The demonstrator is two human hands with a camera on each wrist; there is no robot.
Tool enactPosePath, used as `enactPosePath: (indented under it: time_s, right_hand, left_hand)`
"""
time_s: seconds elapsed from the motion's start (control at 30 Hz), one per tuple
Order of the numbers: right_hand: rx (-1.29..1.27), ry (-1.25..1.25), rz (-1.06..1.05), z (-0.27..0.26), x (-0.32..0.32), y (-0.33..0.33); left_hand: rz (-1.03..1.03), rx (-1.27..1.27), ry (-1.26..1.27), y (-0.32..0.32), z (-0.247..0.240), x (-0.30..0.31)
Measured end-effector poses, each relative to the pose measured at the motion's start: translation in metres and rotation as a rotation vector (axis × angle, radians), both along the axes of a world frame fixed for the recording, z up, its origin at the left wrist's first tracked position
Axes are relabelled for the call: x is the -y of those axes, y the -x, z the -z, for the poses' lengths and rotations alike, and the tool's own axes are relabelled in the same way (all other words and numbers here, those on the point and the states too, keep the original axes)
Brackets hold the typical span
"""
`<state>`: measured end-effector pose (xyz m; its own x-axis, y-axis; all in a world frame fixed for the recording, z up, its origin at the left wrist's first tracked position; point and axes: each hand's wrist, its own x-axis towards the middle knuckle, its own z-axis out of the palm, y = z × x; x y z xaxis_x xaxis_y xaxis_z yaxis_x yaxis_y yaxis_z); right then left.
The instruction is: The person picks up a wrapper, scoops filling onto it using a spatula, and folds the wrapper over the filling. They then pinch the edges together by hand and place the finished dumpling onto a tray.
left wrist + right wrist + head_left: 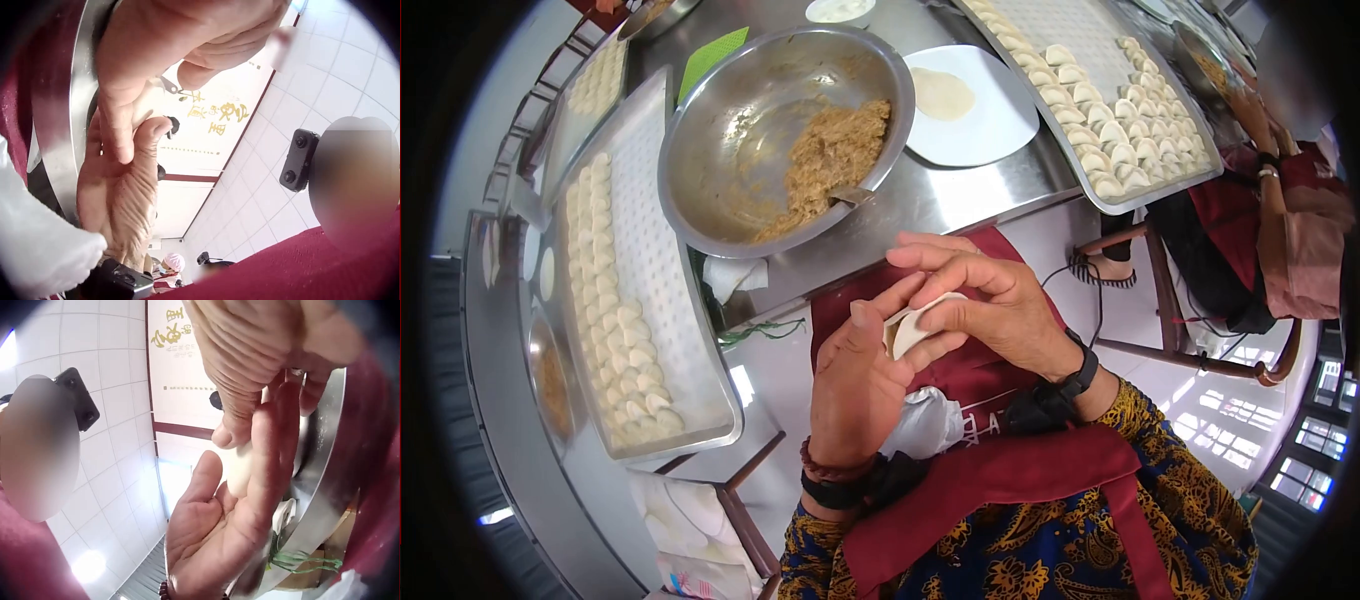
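Note:
A half-folded dumpling (pixel 920 325), a pale wrapper with dark filling showing at its open side, sits between both hands over the apron. My left hand (pixel 860 375) cradles it along nearly straight fingers, its thumb standing apart from the dough. From above, my right hand (pixel 1015 320) pinches the wrapper's edge between thumb and fingers. In the right wrist view the dumpling (pixel 239 472) lies against the left fingers, partly hidden by the right thumb. Just ahead on the table, a steel bowl (pixel 710 150) holds minced filling (pixel 840 150) with a metal utensil stuck in it.
A white plate (pixel 1005 120) bears one round wrapper (pixel 942 94). Trays of dumplings flank the bowl: one left (pixel 665 270), another right (pixel 1090 30). A green mat (pixel 712 62) lies behind the bowl. Another person's arm (pixel 1258 125) reaches in at far right, near a wooden chair (pixel 1180 360).

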<state>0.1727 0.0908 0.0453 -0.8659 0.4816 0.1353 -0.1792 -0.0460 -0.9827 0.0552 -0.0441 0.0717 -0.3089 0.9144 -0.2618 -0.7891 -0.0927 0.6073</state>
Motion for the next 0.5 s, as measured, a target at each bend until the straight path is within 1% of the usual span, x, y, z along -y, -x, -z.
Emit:
enactPosePath:
  time_s: [0.13,0.17,0.2,0.23,0.33,0.43,0.5]
  right_hand:
    - [0.019,0.032,-0.005,0.006,0.001,0.0]
    - [0.037,-0.022,-0.021,0.008,-0.001,-0.001]
    - [0.054,-0.077,-0.036,0.009,-0.001,-0.002]
    - [0.055,-0.076,-0.04,0.009,-0.001,-0.002]
    - [0.103,-0.101,-0.052,0.002,0.001,-0.002]
    - [0.151,-0.112,-0.018,-0.002,0.005,0.0]
    - [0.132,-0.221,-0.024,0.002,0.003,-0.001]
  left_hand:
    - [0.018,-0.018,0.095,0.002,-0.004,0.001]
    - [0.014,-0.016,0.097,0.003,-0.004,0.002]
    - [0.055,-0.029,0.108,0.005,-0.003,0.003]
    - [0.096,-0.041,0.118,0.006,-0.003,0.004]
    - [0.11,-0.043,0.149,0.007,0.0,0.005]
    - [0.129,-0.069,0.147,0.008,-0.005,0.003]
    - [0.134,-0.069,0.156,0.008,-0.006,0.001]
